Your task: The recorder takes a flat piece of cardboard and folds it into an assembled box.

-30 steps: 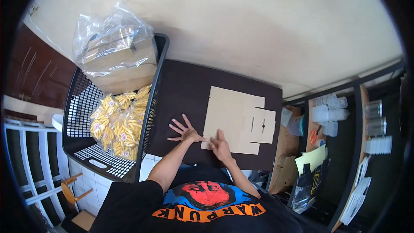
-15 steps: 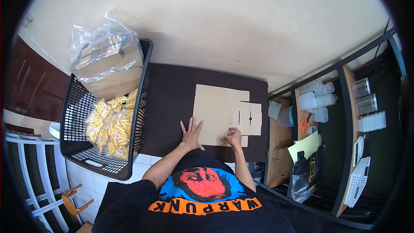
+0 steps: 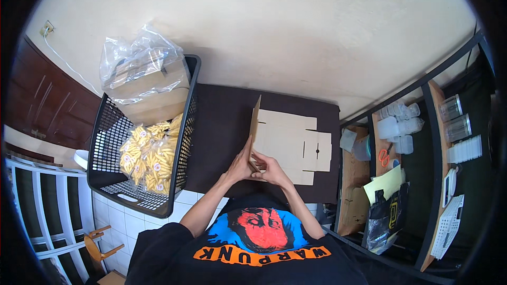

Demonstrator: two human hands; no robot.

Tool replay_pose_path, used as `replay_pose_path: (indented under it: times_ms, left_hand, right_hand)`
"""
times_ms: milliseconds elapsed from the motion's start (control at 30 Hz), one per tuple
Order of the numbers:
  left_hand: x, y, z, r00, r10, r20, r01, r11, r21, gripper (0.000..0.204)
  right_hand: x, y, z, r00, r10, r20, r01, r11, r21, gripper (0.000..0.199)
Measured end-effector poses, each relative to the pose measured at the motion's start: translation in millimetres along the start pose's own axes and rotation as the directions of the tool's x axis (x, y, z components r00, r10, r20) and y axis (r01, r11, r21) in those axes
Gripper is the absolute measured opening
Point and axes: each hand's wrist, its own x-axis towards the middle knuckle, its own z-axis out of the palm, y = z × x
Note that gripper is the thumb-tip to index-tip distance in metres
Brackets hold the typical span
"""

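Half a second ago my left hand (image 3: 240, 168) was spread over the left edge of a flat brown cardboard box blank (image 3: 288, 145) and my right hand (image 3: 272, 171) was on its near edge; now the blank's left panel (image 3: 254, 121) is up off the dark tabletop (image 3: 222, 126), standing close to upright and seen almost edge-on. My left fingers are no longer splayed: they lie close together along the panel's outer face, near its end closest to me, though I cannot tell where that thumb is. My right fingers have come across to the same near end and are curled at the panel's inner side; whether they truly pinch the cardboard there is hidden. The rest of the blank lies flat on the table to my right, its slot (image 3: 303, 149) and round hole (image 3: 317, 151) in view and its slotted end tab still unraised. As I judge it, the sheet has gone from being smoothed to being folded, and only this left crease has been worked up so far.
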Motion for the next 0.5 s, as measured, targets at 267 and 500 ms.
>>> replay_pose_path:
  times_ms: [267, 500]
  left_hand:
    - [-27, 22, -23, 0.984, -0.114, -0.134, 0.115, 0.993, 0.006, 0.026]
    - [-34, 8, -11, 0.941, -0.257, -0.220, 0.314, 0.908, 0.279, 0.042]
  right_hand:
    - [21, -43, 6, 0.998, -0.033, 0.062, 0.055, 0.912, -0.407, 0.033]
    - [53, -101, -6, 0.950, -0.285, -0.129, 0.109, 0.689, -0.716, 0.044]
